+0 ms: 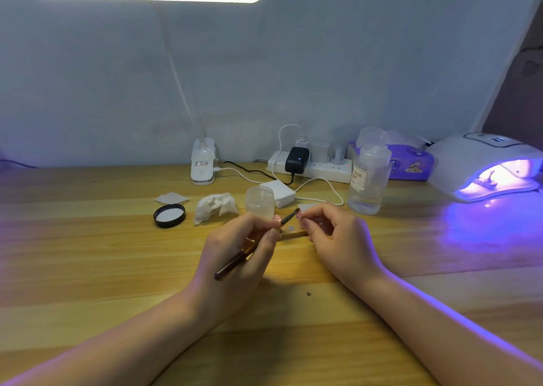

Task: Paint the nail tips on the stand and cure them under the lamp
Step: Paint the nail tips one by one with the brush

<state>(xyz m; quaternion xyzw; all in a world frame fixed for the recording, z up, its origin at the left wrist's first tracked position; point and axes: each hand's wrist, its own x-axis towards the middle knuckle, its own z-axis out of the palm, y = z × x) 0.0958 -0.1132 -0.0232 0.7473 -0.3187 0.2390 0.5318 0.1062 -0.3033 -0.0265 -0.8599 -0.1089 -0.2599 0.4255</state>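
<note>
gripping a brush [252,246], the left hand [235,256]; right hand [338,236] pinching a nail tip [299,214]

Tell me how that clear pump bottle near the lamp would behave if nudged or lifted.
The clear pump bottle stands tall on a narrow base, so a push near its top would probably tip it. Liquid seems to fill only its lower part, so it is likely light. Its smooth plastic wall may be slippery.
</note>
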